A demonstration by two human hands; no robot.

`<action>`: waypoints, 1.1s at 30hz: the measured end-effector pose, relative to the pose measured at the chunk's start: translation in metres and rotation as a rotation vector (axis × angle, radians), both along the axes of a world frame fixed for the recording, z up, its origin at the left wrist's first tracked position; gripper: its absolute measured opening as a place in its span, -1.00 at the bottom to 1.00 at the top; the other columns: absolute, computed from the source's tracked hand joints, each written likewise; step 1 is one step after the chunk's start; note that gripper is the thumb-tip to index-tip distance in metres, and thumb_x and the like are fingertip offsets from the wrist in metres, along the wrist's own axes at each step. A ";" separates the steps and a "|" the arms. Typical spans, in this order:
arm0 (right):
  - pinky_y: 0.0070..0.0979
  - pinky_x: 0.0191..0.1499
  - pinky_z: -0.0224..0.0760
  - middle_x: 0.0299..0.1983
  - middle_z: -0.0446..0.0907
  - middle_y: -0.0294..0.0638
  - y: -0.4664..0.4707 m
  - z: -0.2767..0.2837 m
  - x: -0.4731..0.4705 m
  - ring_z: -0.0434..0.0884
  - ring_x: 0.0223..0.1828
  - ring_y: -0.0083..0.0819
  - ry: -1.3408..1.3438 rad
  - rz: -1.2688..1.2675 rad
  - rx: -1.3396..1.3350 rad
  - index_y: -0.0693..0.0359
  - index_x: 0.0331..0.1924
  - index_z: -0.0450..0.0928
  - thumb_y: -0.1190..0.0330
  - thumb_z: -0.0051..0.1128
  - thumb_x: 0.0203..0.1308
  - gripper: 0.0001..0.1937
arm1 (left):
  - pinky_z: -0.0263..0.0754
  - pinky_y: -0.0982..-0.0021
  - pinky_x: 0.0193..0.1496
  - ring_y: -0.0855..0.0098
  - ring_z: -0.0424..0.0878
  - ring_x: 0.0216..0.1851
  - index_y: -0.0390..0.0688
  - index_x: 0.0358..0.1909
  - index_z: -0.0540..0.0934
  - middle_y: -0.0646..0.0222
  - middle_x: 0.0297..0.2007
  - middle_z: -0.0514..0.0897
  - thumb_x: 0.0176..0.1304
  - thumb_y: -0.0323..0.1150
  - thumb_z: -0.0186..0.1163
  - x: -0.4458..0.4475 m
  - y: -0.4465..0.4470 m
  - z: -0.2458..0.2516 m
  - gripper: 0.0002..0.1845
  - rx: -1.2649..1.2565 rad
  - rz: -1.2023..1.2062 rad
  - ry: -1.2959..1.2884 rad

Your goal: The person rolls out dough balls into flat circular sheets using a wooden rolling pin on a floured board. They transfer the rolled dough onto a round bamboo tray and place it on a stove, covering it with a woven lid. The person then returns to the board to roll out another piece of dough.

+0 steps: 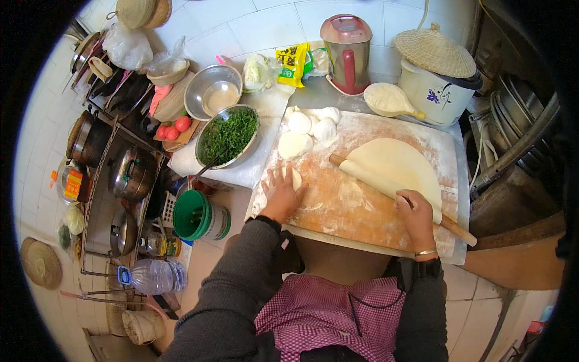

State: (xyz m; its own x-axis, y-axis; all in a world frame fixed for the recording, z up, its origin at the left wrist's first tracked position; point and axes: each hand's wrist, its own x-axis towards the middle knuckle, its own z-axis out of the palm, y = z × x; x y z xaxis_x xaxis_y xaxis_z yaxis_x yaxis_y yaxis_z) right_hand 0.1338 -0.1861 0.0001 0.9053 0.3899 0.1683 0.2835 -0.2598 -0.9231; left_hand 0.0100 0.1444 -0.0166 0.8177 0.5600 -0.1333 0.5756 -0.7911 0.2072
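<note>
My left hand [283, 192] lies palm down at the left of a floured wooden board [325, 217], fingers spread. It partly covers a small pale piece of dough [296, 178]. A thin round sheet of dough [398, 158] lies at the board's right, its near edge wrapped around a wooden rolling pin [457, 230]. The pin lies slantwise, one end past the board's right edge. My right hand [416, 217] is curled over the wrapped pin and hides part of it. Several white dough balls [312, 126] sit together at the board's back left, dusted with flour.
Left of the board stands a steel bowl of chopped greens [228, 135] with chopsticks in it; behind is another steel bowl [215, 90]. A ladle of flour [389, 99], a soymilk maker [346, 54] and a lidded cooker [429, 90] line the back. A green bucket [194, 215] stands lower left.
</note>
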 end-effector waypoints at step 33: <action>-0.39 -0.06 0.48 -0.25 0.65 -0.05 0.000 0.000 0.006 0.64 -0.19 -0.18 0.049 0.001 0.027 0.32 -0.19 0.63 0.46 0.18 0.15 -0.83 | 0.40 0.16 0.20 -0.06 0.52 0.11 -0.25 0.12 0.56 -0.06 0.05 0.60 0.19 -0.29 0.25 0.137 0.075 0.021 -0.54 0.092 -0.262 -0.611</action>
State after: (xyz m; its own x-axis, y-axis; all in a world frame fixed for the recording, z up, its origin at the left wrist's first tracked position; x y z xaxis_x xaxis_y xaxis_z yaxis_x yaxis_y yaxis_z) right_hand 0.1402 -0.1857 -0.0004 0.9123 0.3871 0.1340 0.2377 -0.2339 -0.9427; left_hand 0.1475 0.2199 0.0041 0.8415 0.3200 0.4352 0.1632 -0.9186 0.3599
